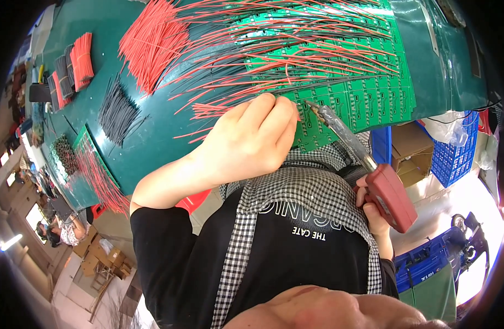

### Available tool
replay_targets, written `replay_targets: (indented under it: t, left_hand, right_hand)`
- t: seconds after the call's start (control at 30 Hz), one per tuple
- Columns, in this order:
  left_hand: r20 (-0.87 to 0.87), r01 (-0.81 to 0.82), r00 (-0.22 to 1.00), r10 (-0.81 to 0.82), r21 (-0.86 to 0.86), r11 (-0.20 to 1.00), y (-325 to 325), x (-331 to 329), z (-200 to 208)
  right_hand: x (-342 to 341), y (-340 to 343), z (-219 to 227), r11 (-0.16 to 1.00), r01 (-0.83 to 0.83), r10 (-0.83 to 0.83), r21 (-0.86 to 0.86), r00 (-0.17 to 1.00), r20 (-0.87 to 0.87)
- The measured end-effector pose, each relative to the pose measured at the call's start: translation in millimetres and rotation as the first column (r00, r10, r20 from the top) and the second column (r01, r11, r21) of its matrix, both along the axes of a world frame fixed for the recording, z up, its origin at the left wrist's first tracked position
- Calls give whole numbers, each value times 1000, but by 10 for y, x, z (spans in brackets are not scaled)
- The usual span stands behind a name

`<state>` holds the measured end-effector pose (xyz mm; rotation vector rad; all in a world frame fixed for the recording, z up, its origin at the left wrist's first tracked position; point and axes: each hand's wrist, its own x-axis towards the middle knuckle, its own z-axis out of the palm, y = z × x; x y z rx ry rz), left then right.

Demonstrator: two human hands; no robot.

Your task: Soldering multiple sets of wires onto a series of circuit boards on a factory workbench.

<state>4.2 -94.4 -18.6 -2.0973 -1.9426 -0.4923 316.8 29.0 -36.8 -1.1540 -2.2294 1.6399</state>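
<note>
Two hands on this one, and I'd watch the left. That left hand (252,131) is curled with its fingers together, pinched round a bunch of short red wires (205,111), upper middle of the frame, right over the green circuit boards (348,107). Right hand (374,215), right of centre, is wrapped round a pistol-shaped soldering iron (366,159); its tip points at the boards just beside the left fingers, can't tell if it's touching. Looks like wire soldering to me, so my two cents: feed one wire out, hold it steady on its pad, dab briefly, let it set before letting go. And mind those knuckles, that tip's close!
</note>
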Motion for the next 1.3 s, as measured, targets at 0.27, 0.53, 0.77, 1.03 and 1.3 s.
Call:
replay_targets:
  t: [0.27, 0.53, 0.77, 1.03, 1.3]
  left_hand:
    - [163, -29, 985, 62, -196, 980, -41, 33, 135]
    - [188, -24, 981, 47, -125, 992, 58, 58, 71]
    - [206, 13, 979, 16, -135, 991, 77, 33, 59]
    - [238, 33, 971, -1, -133, 991, 69, 14, 66]
    - [223, 35, 975, -3, -144, 989, 80, 1, 69]
  right_hand:
    - [-355, 93, 220, 998, -47, 44, -37, 995, -89]
    - [-80, 101, 58, 996, -66, 67, 52, 998, -19]
    - [40, 99, -6, 997, -70, 68, 37, 997, 33]
    - [31, 143, -15, 994, -108, 108, 27, 994, -13]
    - [-42, 231, 19, 976, -202, 214, 84, 961, -173]
